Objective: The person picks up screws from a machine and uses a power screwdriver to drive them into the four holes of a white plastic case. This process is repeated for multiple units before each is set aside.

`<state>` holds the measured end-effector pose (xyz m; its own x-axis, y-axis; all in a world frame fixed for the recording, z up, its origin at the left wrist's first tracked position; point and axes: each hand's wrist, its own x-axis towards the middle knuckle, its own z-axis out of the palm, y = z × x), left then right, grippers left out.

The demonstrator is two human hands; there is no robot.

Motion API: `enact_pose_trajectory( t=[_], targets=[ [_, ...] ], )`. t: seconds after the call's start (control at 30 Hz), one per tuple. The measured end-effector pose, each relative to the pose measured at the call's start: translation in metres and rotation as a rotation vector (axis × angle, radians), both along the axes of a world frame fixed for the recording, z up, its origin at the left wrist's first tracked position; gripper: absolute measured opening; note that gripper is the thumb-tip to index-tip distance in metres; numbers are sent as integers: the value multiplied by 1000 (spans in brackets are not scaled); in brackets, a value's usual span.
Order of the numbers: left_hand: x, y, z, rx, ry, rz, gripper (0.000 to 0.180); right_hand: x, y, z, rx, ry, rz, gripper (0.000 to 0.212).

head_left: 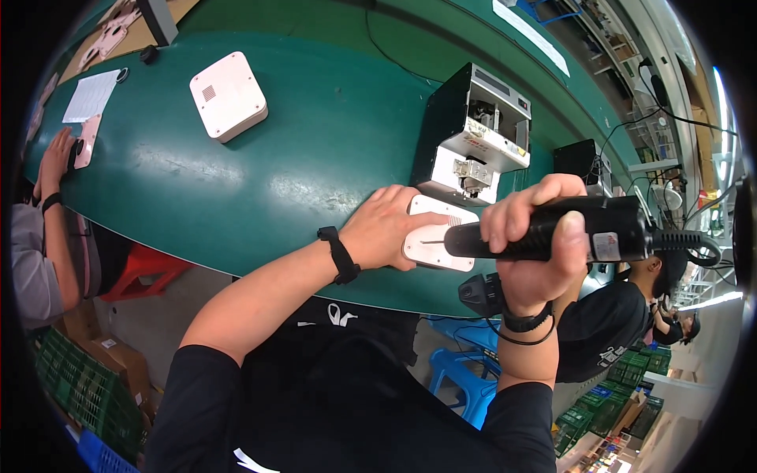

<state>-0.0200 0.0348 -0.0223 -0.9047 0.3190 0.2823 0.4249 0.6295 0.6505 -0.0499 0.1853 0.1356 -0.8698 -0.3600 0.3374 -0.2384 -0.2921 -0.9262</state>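
A small white square plastic housing [423, 250] with rounded corners and a grille lies on the green table. My left hand [386, 226] is closed round its left side, with one finger stretched across the top. My right hand [544, 229] is wrapped round a black electric screwdriver [603, 227] with a cable at its back end. The thin bit of the screwdriver points left over the housing's top face; whether the tip touches it I cannot tell. Just beyond the housing stands a black and white screw feeder [477, 134] with an open front.
Another white housing [229, 96] lies on the green table [315, 102] at the far left. A co-worker's hand [57, 158] rests by a pink plate [88, 140] and a paper sheet [92, 96]. A second person [603, 331] sits to the right, near blue stools [461, 370].
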Motion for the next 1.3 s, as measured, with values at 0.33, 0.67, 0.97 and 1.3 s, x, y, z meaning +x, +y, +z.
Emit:
enact_pose_trajectory(
  t=[0.33,0.67,0.97,1.3],
  targets=[
    [3,0,-3,18,-4,4,82,8,-13,-13,90,-15,101,38],
    [0,1,-1,24,-42,-5,79,14,-19,-24,99,-76,89,42],
    [2,-2,-2,16,-52,-20,72,15,-20,-32,62,-101,116,40],
    [3,15,19,292,-435,-84,72,33,54,21,-404,11,-64,41]
  ],
)
